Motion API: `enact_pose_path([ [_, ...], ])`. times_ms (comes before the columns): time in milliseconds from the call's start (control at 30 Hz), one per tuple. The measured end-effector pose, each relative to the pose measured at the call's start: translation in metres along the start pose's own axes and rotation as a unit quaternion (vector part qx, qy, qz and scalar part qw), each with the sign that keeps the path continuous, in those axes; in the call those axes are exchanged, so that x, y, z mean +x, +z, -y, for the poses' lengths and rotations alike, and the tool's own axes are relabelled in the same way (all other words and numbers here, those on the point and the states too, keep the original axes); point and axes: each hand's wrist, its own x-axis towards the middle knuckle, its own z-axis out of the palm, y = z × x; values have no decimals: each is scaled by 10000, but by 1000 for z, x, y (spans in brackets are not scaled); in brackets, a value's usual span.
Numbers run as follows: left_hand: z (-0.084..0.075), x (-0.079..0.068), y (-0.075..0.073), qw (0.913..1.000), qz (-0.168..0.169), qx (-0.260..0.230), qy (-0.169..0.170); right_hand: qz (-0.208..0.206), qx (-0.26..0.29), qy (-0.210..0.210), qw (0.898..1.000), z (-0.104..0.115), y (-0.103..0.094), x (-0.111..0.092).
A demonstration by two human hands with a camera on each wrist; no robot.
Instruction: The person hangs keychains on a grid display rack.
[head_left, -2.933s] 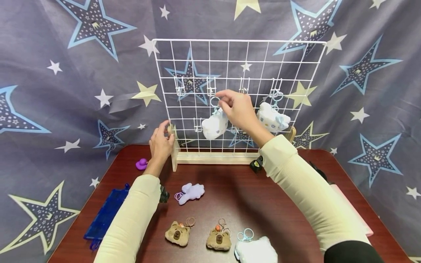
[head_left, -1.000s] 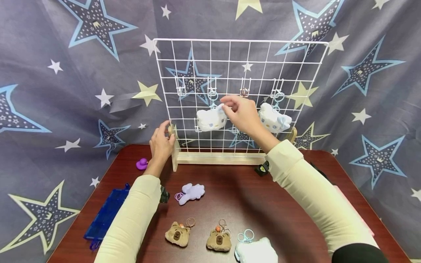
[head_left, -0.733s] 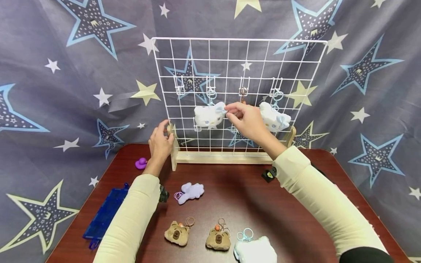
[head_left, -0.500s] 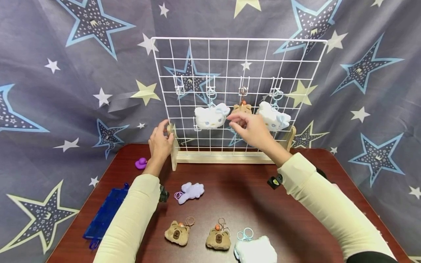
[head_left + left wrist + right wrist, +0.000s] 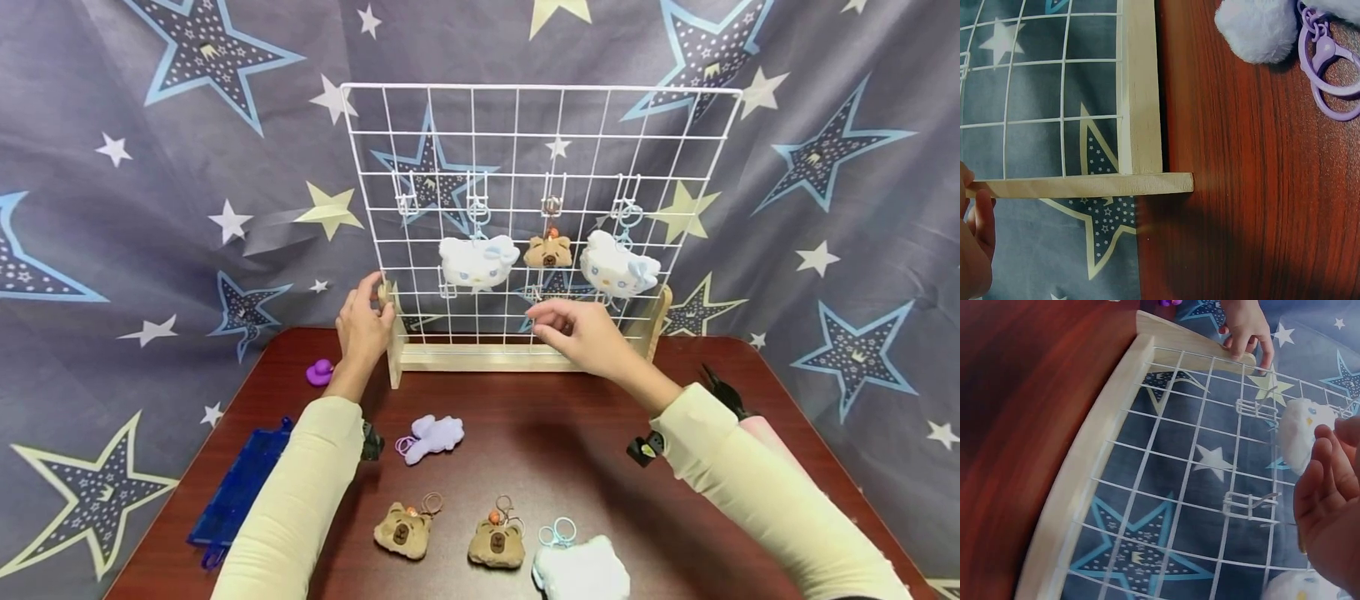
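Observation:
A white wire grid rack on a wooden base (image 5: 480, 358) stands at the back of the table. My left hand (image 5: 362, 329) grips its left wooden side post (image 5: 1085, 186), thumb and fingers on either side. Two white cat plush keychains, one left (image 5: 476, 264) and one right (image 5: 615, 268), hang from hooks by pale blue rings. Between them hangs a small brown capybara plush keychain (image 5: 547, 252). In front of the grid, below these, my right hand (image 5: 585, 333) is held in the air, fingers loosely bent, holding nothing.
Nearer on the table lie two capybara plush keychains (image 5: 401, 533) (image 5: 497, 543), a white plush keychain (image 5: 583, 571) and a lilac plush keychain (image 5: 435, 437). At left are a blue tray-like object (image 5: 240, 483) and a purple duck (image 5: 320, 372). A bare hook (image 5: 406, 205) sits upper left.
My right hand has let go of the left white cat keychain, which now hangs from its hook facing forward. The hand has moved down and right. My left hand stays on the post.

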Motion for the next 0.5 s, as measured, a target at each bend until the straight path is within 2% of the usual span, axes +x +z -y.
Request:
enact_pose_path([
  [267,1,-2,0,10000,-21,-31,55,498,-11,167,9986,-12,11,-30],
  [500,1,-1,0,10000,-23,-4,70,1019,128,48,9947,-26,18,-61],
])
